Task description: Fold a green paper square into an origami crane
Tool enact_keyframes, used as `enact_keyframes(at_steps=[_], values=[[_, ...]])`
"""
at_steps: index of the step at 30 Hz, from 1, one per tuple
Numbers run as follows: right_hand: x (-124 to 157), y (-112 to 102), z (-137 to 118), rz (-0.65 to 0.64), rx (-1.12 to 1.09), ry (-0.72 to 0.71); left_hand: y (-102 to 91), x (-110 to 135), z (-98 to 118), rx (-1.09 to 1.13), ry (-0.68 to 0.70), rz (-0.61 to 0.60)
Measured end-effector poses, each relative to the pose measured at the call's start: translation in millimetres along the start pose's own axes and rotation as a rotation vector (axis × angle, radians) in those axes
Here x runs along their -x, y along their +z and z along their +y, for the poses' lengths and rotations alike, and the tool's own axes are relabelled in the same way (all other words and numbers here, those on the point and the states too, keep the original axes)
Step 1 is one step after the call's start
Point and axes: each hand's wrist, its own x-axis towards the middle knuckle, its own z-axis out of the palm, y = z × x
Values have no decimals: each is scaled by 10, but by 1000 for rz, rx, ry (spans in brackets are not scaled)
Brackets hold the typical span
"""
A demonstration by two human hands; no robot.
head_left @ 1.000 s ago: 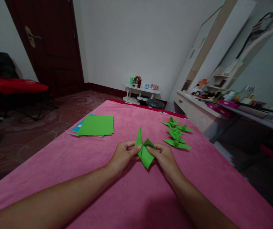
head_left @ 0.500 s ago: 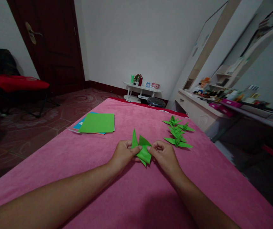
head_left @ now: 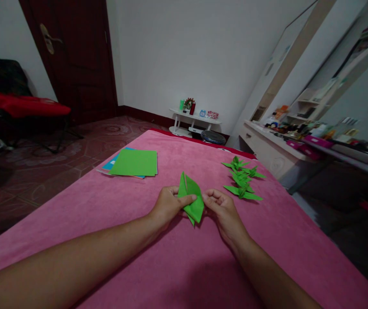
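A partly folded piece of green origami paper (head_left: 195, 208) is held between my hands over the pink cloth (head_left: 132, 266). My left hand (head_left: 168, 203) grips it from the left, thumb pressed flat across its front and fingers behind. At its right edge my right hand (head_left: 221, 207) pinches the paper between thumb and forefinger, the other fingers curled. Two pointed flaps rise at the top, and a narrow tip sticks out below. Several folded green paper figures (head_left: 242, 178) with pointed ends lie bunched together to the right.
A stack of square paper (head_left: 134, 163), green on top with blue beneath, lies at the left. Beyond the far edge stands a low white shelf (head_left: 197, 116) with small items. A cluttered dressing table (head_left: 267, 139) flanks the right side; a red chair (head_left: 26, 107) stands at left.
The two upper flaps have come closer together, and the right part of the paper has unfolded wider. My right thumb has shifted from the front to the right edge. The view has shifted slightly.
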Motion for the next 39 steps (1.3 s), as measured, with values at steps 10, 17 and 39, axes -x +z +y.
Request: enact_keyframes(at_steps=[10,17,39], values=[[4,42,73,67,52,-29,10,-5,-48,-47,30,18],[9,61,108,82,84,-45,2,-15,-68,-64,79,3],[90,192,-2,100,225,-103,1,-43,-35,-309,376,168]])
